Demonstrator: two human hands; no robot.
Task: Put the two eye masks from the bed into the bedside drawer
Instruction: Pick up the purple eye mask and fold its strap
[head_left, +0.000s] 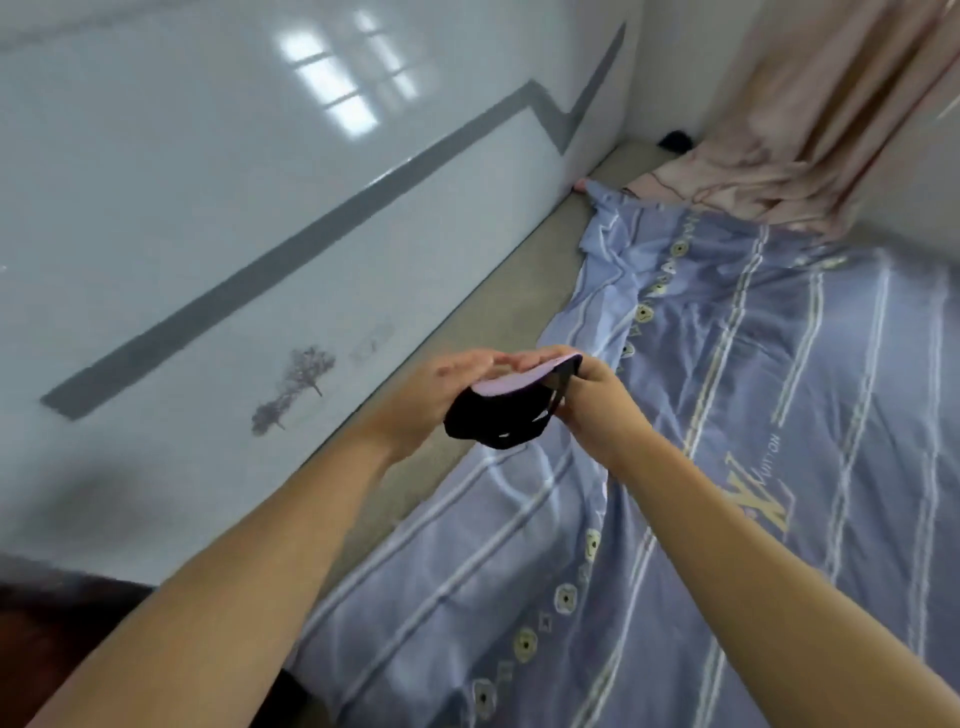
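Both hands meet above the left edge of the bed (727, 467), holding the masks between them. The left hand (441, 395) lies flat along the top and left side of the stack, fingers stretched out over it. The right hand (592, 400) pinches the right end, where a dark strap loops out. A lilac mask (524, 376) sits on top and a black mask (493, 423) hangs beneath it; they seem to be two separate masks pressed together, though motion blur makes it hard to rule out a single two-coloured one.

Both are clear of the blue striped sheet (779, 364), held up in the air, with the glossy wall (260, 208) to the left. The drawer is not in view.

These should handle as very light, soft, floppy things: padded fabric with thin elastic straps. The black one already sags and curls under its own weight, so a one-end pinch lets the rest dangle and the straps may snag on a drawer edge. They are not fragile or slippery, and squeezing will not harm them. The surest hold is probably flat across the padded middle, both masks sandwiched together with straps tucked in, so one hand can carry the pair and the other is free for the drawer.
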